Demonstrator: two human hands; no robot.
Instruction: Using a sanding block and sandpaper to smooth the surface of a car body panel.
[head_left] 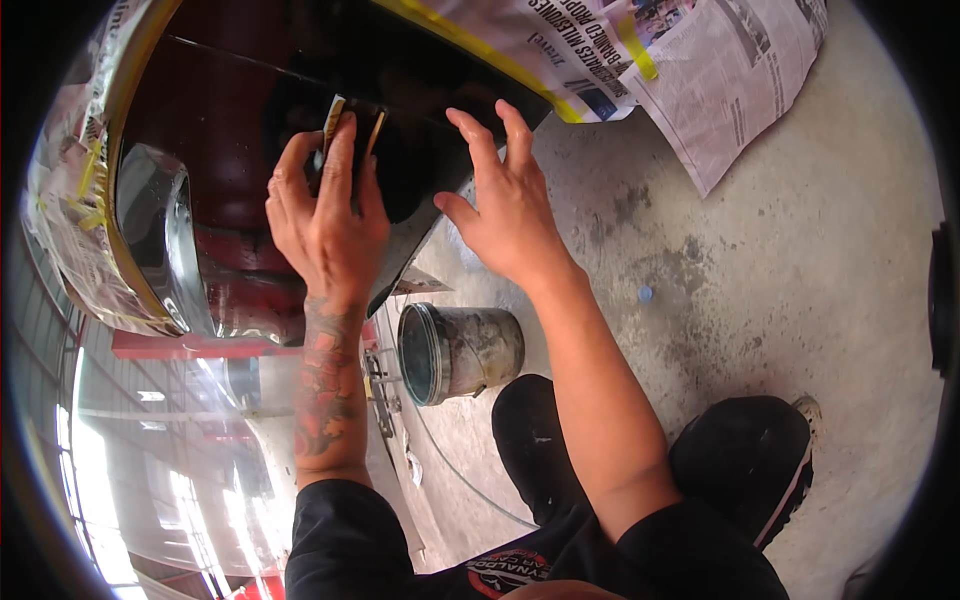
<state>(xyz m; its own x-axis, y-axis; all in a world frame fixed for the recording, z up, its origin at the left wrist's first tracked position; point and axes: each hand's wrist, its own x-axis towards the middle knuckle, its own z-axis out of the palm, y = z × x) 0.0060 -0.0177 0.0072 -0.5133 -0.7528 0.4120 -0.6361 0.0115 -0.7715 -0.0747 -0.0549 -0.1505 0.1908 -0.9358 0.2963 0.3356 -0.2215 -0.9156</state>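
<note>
A glossy dark car body panel (240,110) fills the upper left, bordered by yellow masking tape (120,190). Against this panel my left hand (328,215) holds a small, thin, yellow-edged block (334,118) between its fingers. A matching yellow line just right of it looks like its reflection in the gloss. Most of the block is hidden by the fingers, so its exact kind is unclear. My right hand (505,200) is open with its fingers spread, near the panel's lower right edge. It holds nothing, and whether its fingertips touch the panel is unclear.
Newspaper (735,80) is taped along the panel's upper right and hangs over the concrete floor. More masking paper (75,180) covers the left side. A grimy bucket (465,350) stands below the panel. A small blue cap (645,294) lies on the floor; a thin hose (470,485) curves near my feet.
</note>
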